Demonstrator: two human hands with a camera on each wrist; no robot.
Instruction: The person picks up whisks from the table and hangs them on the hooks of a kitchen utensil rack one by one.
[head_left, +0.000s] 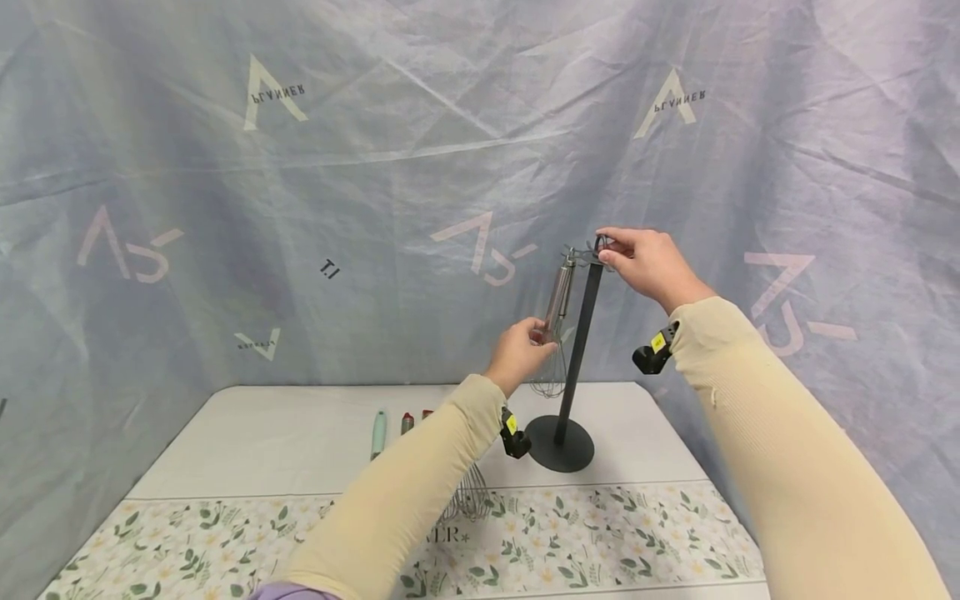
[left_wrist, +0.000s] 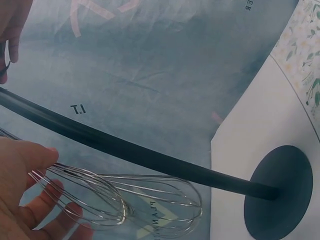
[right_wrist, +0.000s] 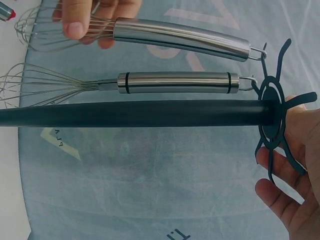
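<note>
A dark metal utensil stand (head_left: 581, 350) has a round base and a ring of curved hooks (right_wrist: 272, 105) on top. My right hand (head_left: 652, 265) grips its top, thumb and fingers at the hooks. Two steel whisks hang from the hooks by wire loops at their handle ends. One whisk (right_wrist: 182, 39) is tilted outward, and my left hand (head_left: 525, 354) pinches its wires just below the handle. The other whisk (right_wrist: 177, 83), with black bands on its handle, hangs between that one and the pole.
On the white table (head_left: 277, 433) lie a mint-green handle (head_left: 379, 433) and red-tipped handles (head_left: 407, 423), partly hidden by my left sleeve. Whisk wires (head_left: 471, 496) show beside the sleeve over a floral strip (head_left: 540, 542). A printed grey-blue curtain (head_left: 375, 192) stands behind.
</note>
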